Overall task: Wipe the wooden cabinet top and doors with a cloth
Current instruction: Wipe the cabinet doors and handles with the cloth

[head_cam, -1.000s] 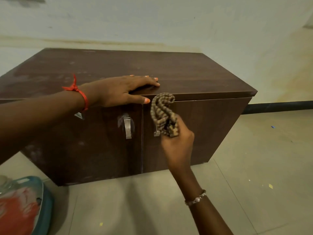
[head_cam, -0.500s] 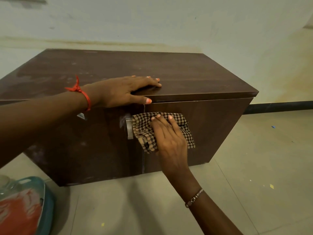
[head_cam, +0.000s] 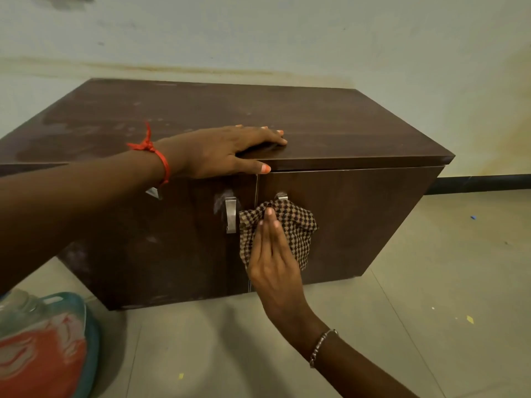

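On right door (head_cam: 344, 222) — checked cloth (head_cam: 290, 228) crumpled | right hand (head_cam: 273, 262) flat, pressing | left hand (head_cam: 221, 152) flat.

1. The left hand (head_cam: 227, 152) lies palm-down with fingers spread flat and the thumb hooked forward, its forearm reaching in from the left.
2. The right hand (head_cam: 273, 259) presses flat, fingers together and pointing up, wrist bent back.
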